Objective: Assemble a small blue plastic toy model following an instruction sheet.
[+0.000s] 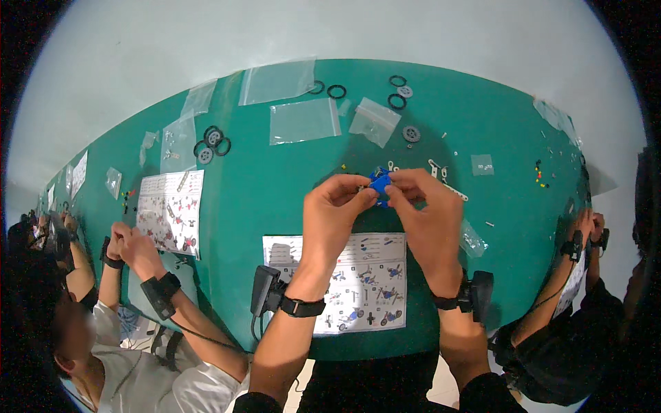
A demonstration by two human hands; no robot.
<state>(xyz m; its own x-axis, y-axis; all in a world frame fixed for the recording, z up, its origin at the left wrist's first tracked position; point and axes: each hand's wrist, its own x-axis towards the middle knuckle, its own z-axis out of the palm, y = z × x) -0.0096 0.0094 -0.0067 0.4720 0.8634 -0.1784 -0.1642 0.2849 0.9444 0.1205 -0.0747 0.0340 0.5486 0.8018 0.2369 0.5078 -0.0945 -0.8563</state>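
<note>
Two hands meet above the green table (275, 179). The left hand (334, 213) and the right hand (427, 213) both pinch one small blue part (379, 183) between thumb and fingertips, fingers closed narrow around it. The part is held in the air, just beyond the far edge of the instruction sheet (358, 282) that lies between the forearms.

Status, as a judgement: assembly appears to be at an early stage. Only the one small blue piece is in hand, and whether anything is already joined to it cannot be told at this size.

Parts not yet used lie well apart from the hands:
- white perforated strips (441, 175) just behind the right hand;
- a grey wheel hub (411, 133) and black rubber rings (397, 91) farther back;
- more tyres and hubs (212, 141) at the left;
- several clear plastic bags (303, 120), most looking emptied.

A neighbouring person's hands (131, 241) work beside a second instruction sheet (171, 210) at the left. Another person's hands (585, 234) are at the right edge.
</note>
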